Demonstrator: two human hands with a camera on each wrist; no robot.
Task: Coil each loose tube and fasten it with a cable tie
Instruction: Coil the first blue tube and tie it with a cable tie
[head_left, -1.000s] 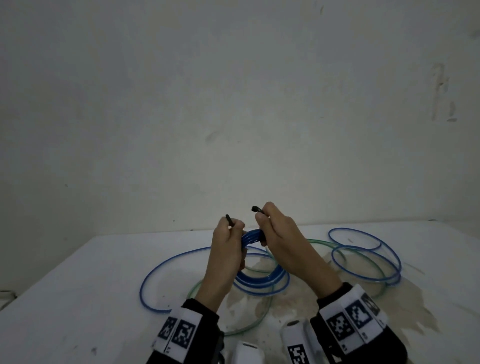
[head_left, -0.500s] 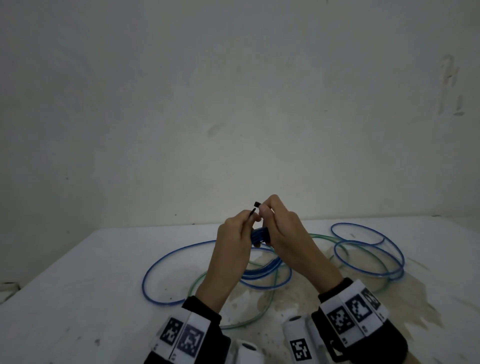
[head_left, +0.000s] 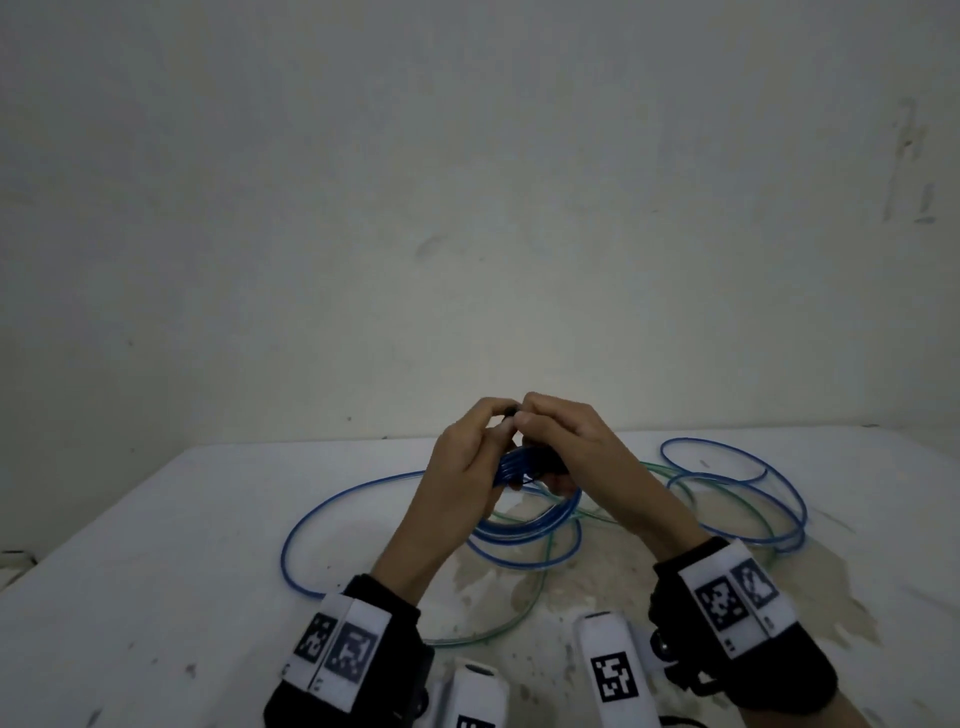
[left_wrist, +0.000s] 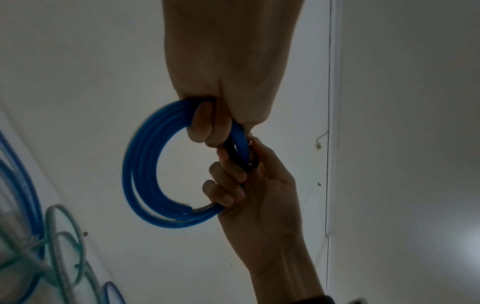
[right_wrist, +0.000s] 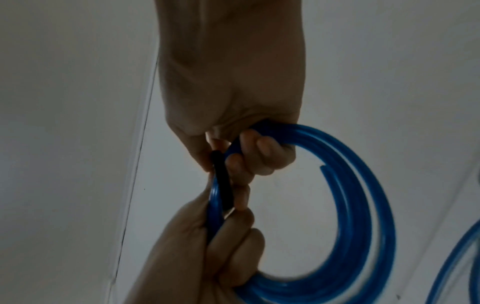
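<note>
Both hands raised above table (head_left: 156, 519), clenched together round blue coil (head_left: 519, 462) and black cable tie (right_wrist: 221, 174); no gap between left hand (head_left: 467, 457) and right hand (head_left: 571, 452). Beneath them, loose blue tube (head_left: 332, 499) looping left and green tube (head_left: 524, 613) running toward near edge, crossing the middle of the table. More blue loops (head_left: 727, 499) stacked at right. Open surface along far left and near-left corner. Bare wall (head_left: 467, 208) close behind the far edge, blocking passage beyond.
</note>
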